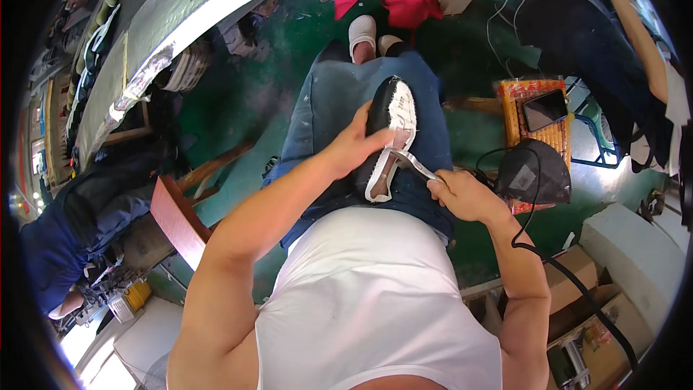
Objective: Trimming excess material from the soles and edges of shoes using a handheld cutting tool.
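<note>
Resting on my lap is a black shoe [390, 137], sole up, its white sole facing me. My left hand [354, 148] wraps closed around its side, steadying it. My right hand [462, 195] is clenched on a metal tool [411, 162] whose tip touches the sole.

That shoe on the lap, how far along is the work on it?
Done: the shoe lies sole-up on the lap, its white sole already on at the toe end. In hand: the left hand steadies it while the right hand works a metal tool at the heel, where the brown inside shows. Left: the heel end looks unfinished; how much more, I cannot tell.
</note>
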{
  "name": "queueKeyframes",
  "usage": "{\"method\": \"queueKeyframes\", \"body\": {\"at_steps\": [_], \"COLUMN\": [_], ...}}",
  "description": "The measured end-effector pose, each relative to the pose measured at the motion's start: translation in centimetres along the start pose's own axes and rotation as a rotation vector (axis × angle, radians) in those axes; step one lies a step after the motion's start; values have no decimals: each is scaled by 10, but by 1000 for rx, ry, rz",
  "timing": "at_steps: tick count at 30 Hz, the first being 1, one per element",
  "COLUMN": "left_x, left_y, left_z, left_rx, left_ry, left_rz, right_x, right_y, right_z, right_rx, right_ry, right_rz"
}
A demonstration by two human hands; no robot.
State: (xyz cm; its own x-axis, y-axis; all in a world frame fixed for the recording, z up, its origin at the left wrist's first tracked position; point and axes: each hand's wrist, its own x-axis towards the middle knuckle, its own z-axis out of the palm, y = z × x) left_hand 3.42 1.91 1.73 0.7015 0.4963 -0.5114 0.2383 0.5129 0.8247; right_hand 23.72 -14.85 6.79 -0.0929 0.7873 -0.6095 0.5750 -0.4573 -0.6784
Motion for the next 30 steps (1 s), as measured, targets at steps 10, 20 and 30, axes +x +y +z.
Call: {"method": "queueKeyframes", "body": {"at_steps": [10,20,30], "left_x": [-15,-18,-43], "left_y": [-38,-36,-45], "left_z": [5,8,-16], "left_rx": [45,421,594], "left_ry": [50,173,-164], "left_rz": [211,150,146], "right_x": [-1,15,33], "right_y": [-28,-35,-55], "right_z": [-28,14,-2], "right_rx": [34,60,176], "right_ry": [-132,268,392], "right_rz": [38,-145,-230]}}
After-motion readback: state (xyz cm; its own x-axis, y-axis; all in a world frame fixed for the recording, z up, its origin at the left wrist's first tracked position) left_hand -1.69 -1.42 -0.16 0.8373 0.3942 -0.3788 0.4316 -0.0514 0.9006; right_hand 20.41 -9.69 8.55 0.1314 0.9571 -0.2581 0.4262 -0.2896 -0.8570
